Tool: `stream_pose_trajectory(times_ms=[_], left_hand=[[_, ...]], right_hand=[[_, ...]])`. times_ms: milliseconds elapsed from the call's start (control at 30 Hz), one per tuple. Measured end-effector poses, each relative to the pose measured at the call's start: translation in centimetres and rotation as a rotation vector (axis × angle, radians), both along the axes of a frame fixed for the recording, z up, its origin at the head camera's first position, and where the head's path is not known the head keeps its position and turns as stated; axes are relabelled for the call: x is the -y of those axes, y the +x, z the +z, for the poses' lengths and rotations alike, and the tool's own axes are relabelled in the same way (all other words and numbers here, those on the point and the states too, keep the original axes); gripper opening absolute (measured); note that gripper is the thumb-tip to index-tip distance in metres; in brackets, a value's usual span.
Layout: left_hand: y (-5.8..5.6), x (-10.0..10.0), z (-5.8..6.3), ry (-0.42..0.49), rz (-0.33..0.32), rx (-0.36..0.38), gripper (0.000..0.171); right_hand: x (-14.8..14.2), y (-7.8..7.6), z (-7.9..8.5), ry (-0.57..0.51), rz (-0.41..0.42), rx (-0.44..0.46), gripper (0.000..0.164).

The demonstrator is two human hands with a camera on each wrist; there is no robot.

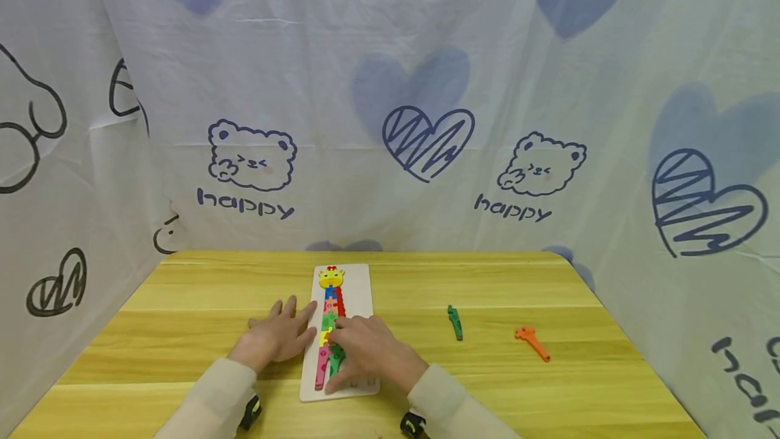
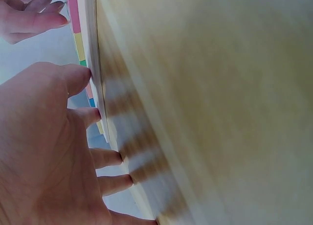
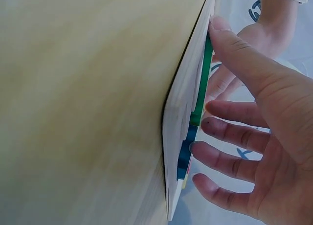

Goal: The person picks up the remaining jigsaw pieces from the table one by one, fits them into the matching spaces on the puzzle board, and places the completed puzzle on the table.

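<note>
A white puzzle board [image 1: 359, 290] carries colourful pieces forming a giraffe, with a yellow head [image 1: 331, 279] at its far end and a pink leg piece [image 1: 320, 371] at the near end. My left hand [image 1: 277, 334] lies flat-spread at the board's left side; its thumb and fingertips reach the board edge in the left wrist view. Over the lower right of the puzzle, my right hand [image 1: 368, 347] reaches across a green piece [image 3: 203, 83]. Its thumb touches the piece's near end, and its other fingers extend loosely beside the pieces. This hand partly covers the giraffe's body.
A loose green piece [image 1: 455, 322] lies on the wooden table [image 1: 426, 398] right of the board. Farther right is an orange piece [image 1: 533, 344]. Printed white cloth [image 1: 341, 175] hangs behind the table and along both sides.
</note>
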State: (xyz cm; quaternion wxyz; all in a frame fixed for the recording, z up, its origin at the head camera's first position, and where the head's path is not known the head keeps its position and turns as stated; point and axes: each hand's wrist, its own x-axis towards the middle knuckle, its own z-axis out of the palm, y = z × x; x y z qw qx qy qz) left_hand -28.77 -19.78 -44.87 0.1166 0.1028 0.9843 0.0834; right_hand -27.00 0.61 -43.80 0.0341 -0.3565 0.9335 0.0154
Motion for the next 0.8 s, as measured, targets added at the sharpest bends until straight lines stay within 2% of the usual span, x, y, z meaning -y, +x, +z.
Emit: stream_pose_trajectory(times_ms=[233, 500, 667, 800], left_hand=[[0.0, 0.0, 0.0, -0.002, 0.003, 0.010, 0.062], [-0.1, -0.1, -0.1, -0.007, 0.009, 0.017, 0.062], [-0.1, -0.1, -0.2, -0.009, 0.020, 0.025, 0.062], [-0.1, 0.0, -0.2, -0.008, 0.024, 0.019, 0.062]], right_hand=[[-0.2, 0.0, -0.1, 0.007, 0.025, -0.003, 0.078], [-1.8, -0.2, 0.4, -0.034, 0.079, 0.024, 0.067], [-3.6, -0.6, 1.1, -0.096, 0.065, 0.058, 0.061], [-5.2, -0.9, 1.6, -0.114, 0.044, 0.049, 0.059]])
